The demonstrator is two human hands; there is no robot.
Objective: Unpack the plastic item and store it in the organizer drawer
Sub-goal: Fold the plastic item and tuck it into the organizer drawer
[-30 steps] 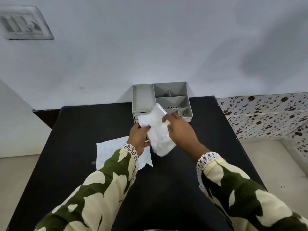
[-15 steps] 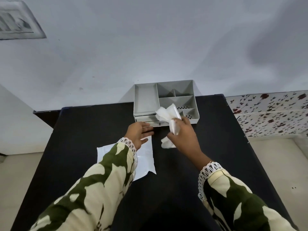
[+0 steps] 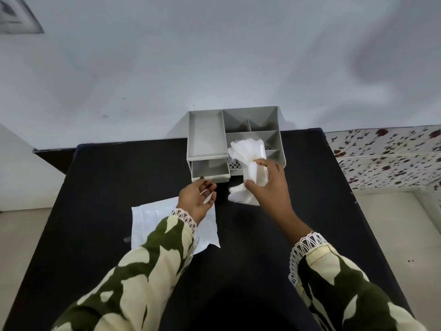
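Plastic item [image 3: 253, 163] bunched in your right hand [image 3: 269, 185] grip; drawer [image 3: 210, 172] open just left; left hand [image 3: 196, 198] spread, empty.

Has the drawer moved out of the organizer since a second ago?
Yes. The drawer now sticks out from the organizer toward the person; the left hand is at its front.

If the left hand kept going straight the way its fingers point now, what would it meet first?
Most likely the front of the pulled-out drawer of the grey organizer. The left hand is open, its fingertips just short of the drawer's front lip; one view leaves the gap unclear.
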